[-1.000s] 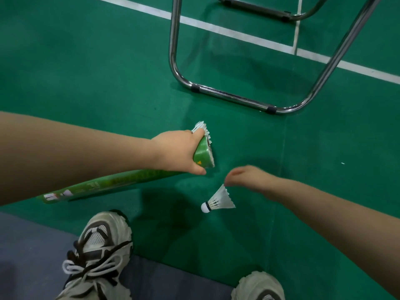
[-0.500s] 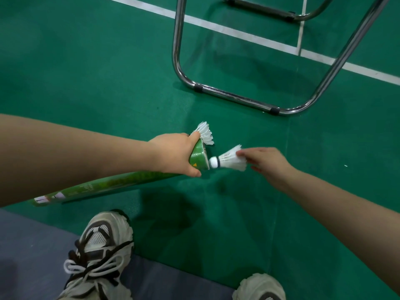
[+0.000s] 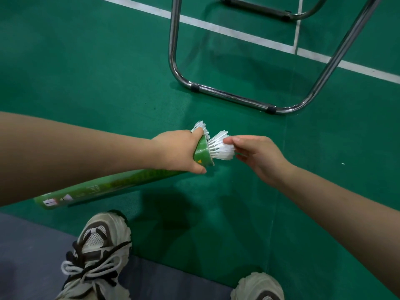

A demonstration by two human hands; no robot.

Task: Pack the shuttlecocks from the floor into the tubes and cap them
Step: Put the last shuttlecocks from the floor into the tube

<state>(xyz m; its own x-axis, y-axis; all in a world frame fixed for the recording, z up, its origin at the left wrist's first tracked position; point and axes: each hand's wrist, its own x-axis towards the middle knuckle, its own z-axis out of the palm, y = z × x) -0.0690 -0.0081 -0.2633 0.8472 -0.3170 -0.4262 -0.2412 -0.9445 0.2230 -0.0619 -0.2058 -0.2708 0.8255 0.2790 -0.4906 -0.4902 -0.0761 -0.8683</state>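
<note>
My left hand point(image 3: 178, 151) grips a long green shuttlecock tube point(image 3: 112, 185) near its open end, holding it roughly level above the floor. A second white shuttlecock point(image 3: 200, 126) is held between the fingers of that same hand, its feathers sticking out behind the tube's mouth. My right hand point(image 3: 257, 152) pinches the feather skirt of another white shuttlecock point(image 3: 220, 147). Its cork end sits inside the tube's mouth and is hidden; the feathers still stand outside.
A chrome tubular chair frame point(image 3: 227, 96) stands on the green court floor just beyond my hands, with a second frame point(image 3: 270, 11) behind it. White court lines point(image 3: 227, 30) cross the far floor. My two sneakers point(image 3: 97, 254) rest on a grey mat at the bottom.
My right hand lifted the shuttlecock from the floor, turned it cork-first to the tube's mouth, and has now pushed the cork inside. The left hand kept the tube nearly still.
</note>
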